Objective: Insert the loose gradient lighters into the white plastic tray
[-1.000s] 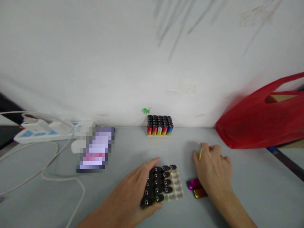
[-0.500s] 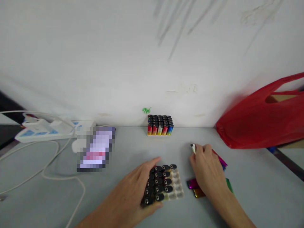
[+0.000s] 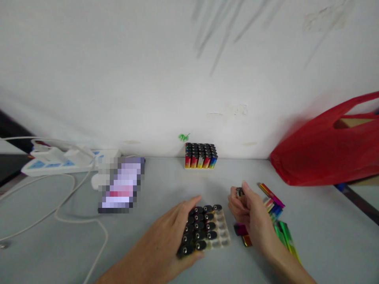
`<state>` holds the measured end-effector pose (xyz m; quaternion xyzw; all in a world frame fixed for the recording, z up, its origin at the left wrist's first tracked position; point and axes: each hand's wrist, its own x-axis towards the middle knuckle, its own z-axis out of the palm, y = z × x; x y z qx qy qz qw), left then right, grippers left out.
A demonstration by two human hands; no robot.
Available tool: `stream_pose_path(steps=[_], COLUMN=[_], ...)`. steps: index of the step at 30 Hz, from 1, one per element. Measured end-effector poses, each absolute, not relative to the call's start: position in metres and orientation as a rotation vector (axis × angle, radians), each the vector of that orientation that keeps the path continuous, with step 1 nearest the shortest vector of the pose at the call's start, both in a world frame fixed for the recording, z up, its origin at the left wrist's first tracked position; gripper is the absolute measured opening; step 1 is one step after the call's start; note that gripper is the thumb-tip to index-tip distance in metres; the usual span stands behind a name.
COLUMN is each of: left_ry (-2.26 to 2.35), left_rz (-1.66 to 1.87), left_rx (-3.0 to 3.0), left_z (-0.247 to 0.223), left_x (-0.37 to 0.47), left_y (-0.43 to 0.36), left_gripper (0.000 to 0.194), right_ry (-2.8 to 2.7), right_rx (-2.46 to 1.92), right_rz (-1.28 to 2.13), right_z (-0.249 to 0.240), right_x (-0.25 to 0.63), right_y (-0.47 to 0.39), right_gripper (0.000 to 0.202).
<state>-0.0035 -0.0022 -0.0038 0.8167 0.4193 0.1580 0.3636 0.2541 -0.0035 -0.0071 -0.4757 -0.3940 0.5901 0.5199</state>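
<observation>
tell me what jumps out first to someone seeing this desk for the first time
The red plastic bag at the right against the wall is the loudest thing. Next come the two hands at the near edge: the left hand steadies a tray of black-capped lighters, the right hand pinches one lighter above a scatter of loose lighters. A full block of lighters stands upright at the wall, centre.

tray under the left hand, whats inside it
The tray holds upright lighters with black caps; its right-hand slots look empty. The left hand covers its left edge, so those slots cannot be seen.
</observation>
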Motion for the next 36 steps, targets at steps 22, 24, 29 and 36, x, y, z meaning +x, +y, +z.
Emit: stream_pose_path(steps=[22,24,29,36], left_ry=[1.072,1.068,1.075,1.074], left_rz=[0.427,0.431,0.409,0.430], left_rx=[2.122,2.126,2.131,2.157], left_z=[-0.007,-0.008,-0.007,-0.007], left_x=[-0.004,-0.005,-0.004,-0.002], left_y=[-0.003,-0.003,-0.003,-0.003], left_gripper=[0.104,0.103,0.105,0.106], right_ry=[-0.593,-0.593,-0.584,-0.624], right_rx=[-0.839,-0.861,-0.889,-0.885], right_rz=[1.761,1.745,1.731,1.782], right_z=[0.001,0.000,-0.002,0.000], right_x=[0.240,0.239,0.240,0.240], right_y=[-0.008,-0.008,-0.005,-0.004], right_gripper=[0.061,0.060,0.060,0.063])
